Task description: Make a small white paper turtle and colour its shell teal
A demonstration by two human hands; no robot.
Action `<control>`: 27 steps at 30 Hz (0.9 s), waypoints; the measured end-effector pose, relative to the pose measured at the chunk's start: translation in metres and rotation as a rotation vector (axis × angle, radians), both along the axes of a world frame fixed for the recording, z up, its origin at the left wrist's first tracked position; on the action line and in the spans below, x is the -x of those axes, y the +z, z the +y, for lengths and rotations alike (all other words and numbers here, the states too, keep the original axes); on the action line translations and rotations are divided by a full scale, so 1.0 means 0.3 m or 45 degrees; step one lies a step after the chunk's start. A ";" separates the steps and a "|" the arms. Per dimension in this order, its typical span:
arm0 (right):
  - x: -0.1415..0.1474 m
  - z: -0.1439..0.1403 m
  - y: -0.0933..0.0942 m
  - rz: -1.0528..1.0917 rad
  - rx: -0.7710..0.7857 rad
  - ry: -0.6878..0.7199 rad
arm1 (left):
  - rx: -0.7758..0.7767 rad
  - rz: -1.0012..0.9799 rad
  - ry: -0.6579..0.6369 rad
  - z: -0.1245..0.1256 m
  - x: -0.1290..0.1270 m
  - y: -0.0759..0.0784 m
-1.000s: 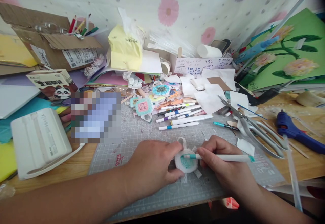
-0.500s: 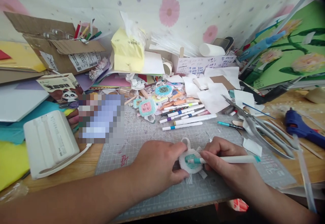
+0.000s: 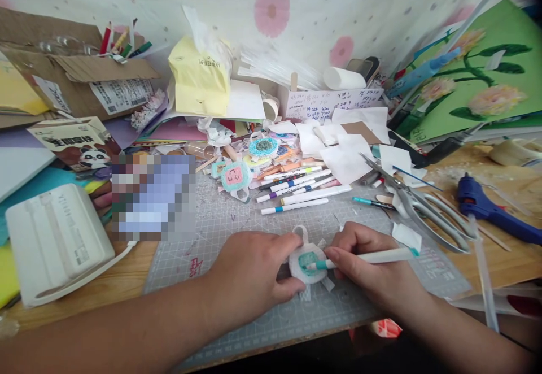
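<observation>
Cluttered worktop [image 3: 127,275]. Left hand [image 3: 254,275] fingers pinch the felt patch [image 3: 308,265] flat; right hand [image 3: 370,269] fingers grip the marker [image 3: 364,258]. Keep strokes short, inside the teal.

Left hand [image 3: 254,275] pins a small white round felt piece [image 3: 307,264] on the grey cutting mat [image 3: 237,221]; right hand [image 3: 372,272] holds a teal marker [image 3: 364,257], tip on the piece; scissors [image 3: 419,207], blue glue gun [image 3: 486,207] at right.

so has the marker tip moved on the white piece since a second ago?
Yes, slightly. The marker in the right hand now has its tip on the right of the teal patch on the white piece, not its left.
</observation>
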State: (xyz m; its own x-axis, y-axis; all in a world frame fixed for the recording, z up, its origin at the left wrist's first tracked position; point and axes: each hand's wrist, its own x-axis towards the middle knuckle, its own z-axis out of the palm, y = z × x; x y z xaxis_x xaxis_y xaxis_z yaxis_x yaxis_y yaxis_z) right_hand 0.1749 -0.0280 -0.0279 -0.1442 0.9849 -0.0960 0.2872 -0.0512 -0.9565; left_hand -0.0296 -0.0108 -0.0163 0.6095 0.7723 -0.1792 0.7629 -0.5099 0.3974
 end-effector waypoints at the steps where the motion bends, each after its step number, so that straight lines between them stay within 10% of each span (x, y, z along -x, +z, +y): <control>1: 0.000 -0.001 0.001 0.000 -0.001 0.001 | -0.008 0.000 0.003 0.000 0.000 -0.002; 27: 0.003 0.004 -0.001 0.017 -0.021 0.005 | -0.003 -0.026 0.022 0.005 0.000 0.003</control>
